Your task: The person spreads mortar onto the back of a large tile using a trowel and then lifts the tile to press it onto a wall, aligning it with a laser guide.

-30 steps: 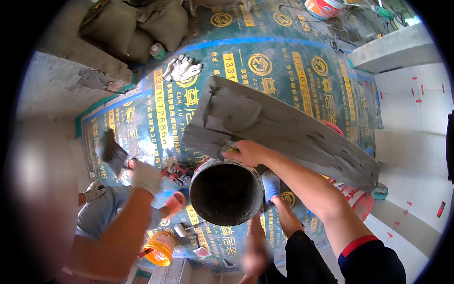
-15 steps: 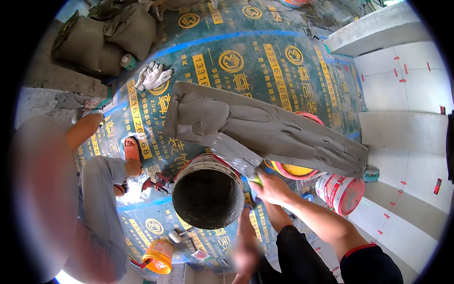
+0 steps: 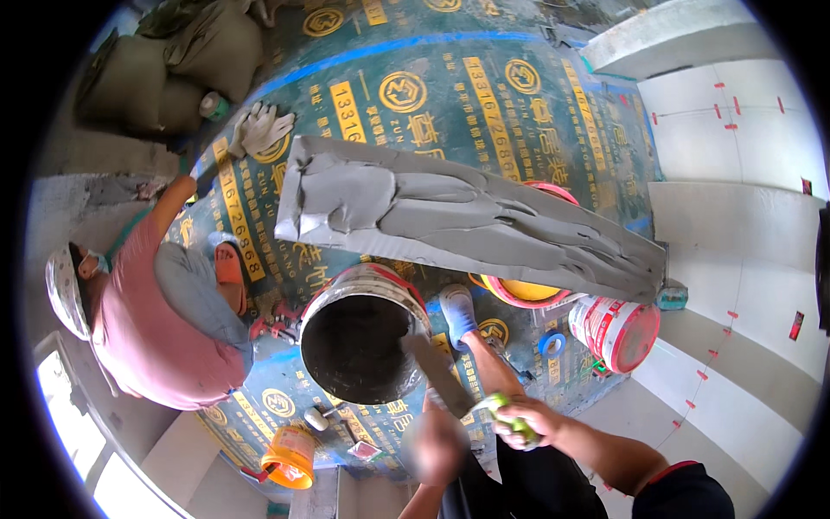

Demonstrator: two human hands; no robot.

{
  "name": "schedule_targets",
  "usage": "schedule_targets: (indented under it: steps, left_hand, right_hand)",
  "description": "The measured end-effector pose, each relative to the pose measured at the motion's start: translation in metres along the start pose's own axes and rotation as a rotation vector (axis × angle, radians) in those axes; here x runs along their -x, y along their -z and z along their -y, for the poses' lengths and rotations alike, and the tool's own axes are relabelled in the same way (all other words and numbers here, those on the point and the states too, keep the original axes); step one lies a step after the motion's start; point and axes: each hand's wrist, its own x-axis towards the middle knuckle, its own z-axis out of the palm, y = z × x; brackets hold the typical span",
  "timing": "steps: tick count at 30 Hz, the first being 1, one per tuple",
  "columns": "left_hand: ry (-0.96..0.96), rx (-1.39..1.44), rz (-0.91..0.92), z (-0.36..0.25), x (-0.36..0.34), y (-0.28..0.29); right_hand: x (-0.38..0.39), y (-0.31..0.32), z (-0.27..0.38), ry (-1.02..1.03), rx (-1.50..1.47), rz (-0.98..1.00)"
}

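My right hand (image 3: 529, 419) is closed round the green handle of a trowel (image 3: 439, 377). The trowel's flat blade reaches over the near right rim of a large bucket (image 3: 316, 303), and its tip overlaps the dark mouth. Low in front of me, beside the bucket, is my left hand (image 3: 435, 445); it is smeared and its fingers cannot be made out. Beyond the bucket a long slab (image 3: 380, 238) lies slantwise, its top spread with wet grey mortar (image 3: 450, 212) in ridges. Its right part rests over a yellow and red bucket (image 3: 529, 290).
A co-worker (image 3: 164, 337) in a pink shirt crouches at the left. A red and white bucket (image 3: 614, 333) lies by the slab's right end. Gloves (image 3: 261, 128), full sacks (image 3: 212, 56), an orange bucket (image 3: 290, 457), a mallet (image 3: 318, 419) and blue tape (image 3: 552, 344) lie around.
My right hand has drawn the trowel off the slab's near edge, back toward me and over the bucket. The co-worker's head and back have come into view. The whole view has shifted slightly.
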Motion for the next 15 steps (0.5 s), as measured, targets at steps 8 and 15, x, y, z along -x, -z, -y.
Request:
schedule_targets:
  steps: [8,15]
  left_hand:
    - [-0.037,-0.106,0.110,0.025,-0.010,-0.007]
    - [-0.110,-0.070,0.051,-0.022,-0.011,0.015]
  right_hand:
    - [-0.135,0.034,-0.073,0.037,-0.440,-0.431]
    - [-0.045,0.104,-0.027,-0.106,0.151,-0.597]
